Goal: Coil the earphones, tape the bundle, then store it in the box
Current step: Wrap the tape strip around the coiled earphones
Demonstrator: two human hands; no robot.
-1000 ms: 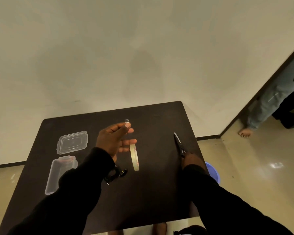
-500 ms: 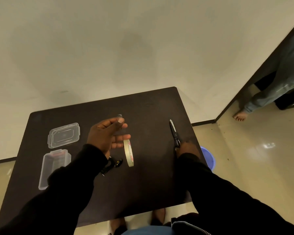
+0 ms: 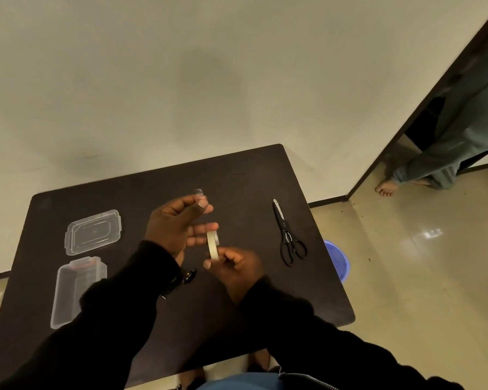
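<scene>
The thin pale roll of tape point(image 3: 213, 245) is gripped on edge by the right hand point(image 3: 234, 267) above the dark table point(image 3: 251, 175). A small clear tape piece point(image 3: 199, 191) is pinched by the left hand point(image 3: 178, 223). The coiled black earphones point(image 3: 187, 276) lie beneath, partly hidden. The black scissors point(image 3: 288, 236) lie at the right, the clear plastic box point(image 3: 76, 288) at the left.

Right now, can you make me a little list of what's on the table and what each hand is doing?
left hand: pinches a cut piece of clear tape at its fingertips
right hand: grips the tape roll, held up on edge
scissors: lying closed on the table, to the right, untouched
earphones: dark bundle on the table, mostly hidden by the left wrist
box: clear, open, near left edge
lid: off, lying beyond the box
</scene>
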